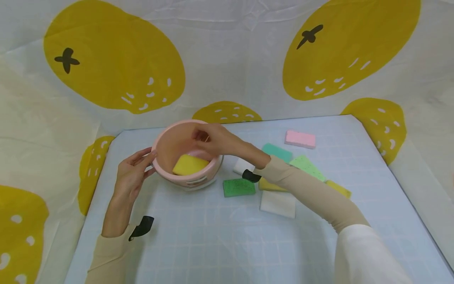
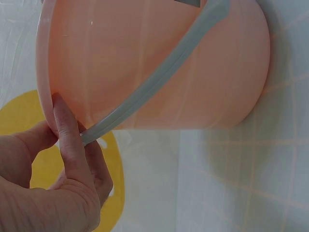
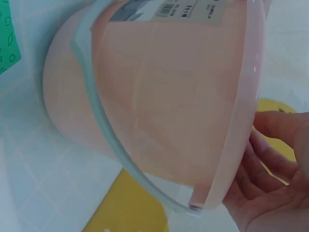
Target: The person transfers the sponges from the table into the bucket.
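Note:
A pink bucket stands upright toward the left rear of the table, with a yellow sponge inside it. My left hand pinches its rim from the left; the left wrist view shows thumb and fingers on either side of the rim, close to the end of the grey handle. Over the right side of the bucket's mouth is my right hand, fingers loosely bent, with nothing visible between them. In the right wrist view the right hand shows partly behind the rim.
Right of the bucket lie a dark green sponge, white sponges, a teal sponge, a light green one, a pink one and yellow ones. My right forearm passes over several. A patterned curtain hangs behind.

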{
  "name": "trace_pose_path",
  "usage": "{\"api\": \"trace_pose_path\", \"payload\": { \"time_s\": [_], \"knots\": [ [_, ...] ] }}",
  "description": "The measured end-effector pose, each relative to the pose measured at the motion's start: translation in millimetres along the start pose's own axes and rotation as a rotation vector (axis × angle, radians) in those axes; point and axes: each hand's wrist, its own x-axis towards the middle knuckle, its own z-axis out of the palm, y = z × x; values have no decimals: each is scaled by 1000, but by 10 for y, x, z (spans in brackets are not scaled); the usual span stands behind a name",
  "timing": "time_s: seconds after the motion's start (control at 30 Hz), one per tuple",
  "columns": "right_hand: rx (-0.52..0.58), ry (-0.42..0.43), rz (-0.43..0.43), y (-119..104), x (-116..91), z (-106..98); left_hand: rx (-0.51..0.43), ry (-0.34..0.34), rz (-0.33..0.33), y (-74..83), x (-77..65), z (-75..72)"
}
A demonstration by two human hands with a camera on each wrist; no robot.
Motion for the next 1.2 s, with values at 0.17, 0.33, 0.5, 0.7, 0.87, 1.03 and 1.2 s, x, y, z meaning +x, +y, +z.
{"api": "trace_pose_path", "payload": {
  "time_s": [0.17, 0.33, 0.5, 0.7, 0.87, 1.03, 1.2],
  "knots": [
    [50, 46, 2, 21, -103, -72, 13, 8, -5, -6, 3, 12],
    [72, 101, -16, 41, -215, -139, 25, 10, -5, -5, 1, 16],
    [88, 155, -45, 97, -323, -179, 21, 14, -6, -4, 3, 22],
    [94, 196, -41, 186, -450, -203, 23, 14, 0, -8, 3, 25],
    [103, 206, -25, 235, -549, -213, 7, 16, -4, -11, 8, 14],
    [118, 205, -16, 271, -655, -206, 3, 13, -7, -14, 11, 14],
    [132, 198, 13, 331, -751, -175, 12, 9, 3, -13, 10, 18]
  ]
}}
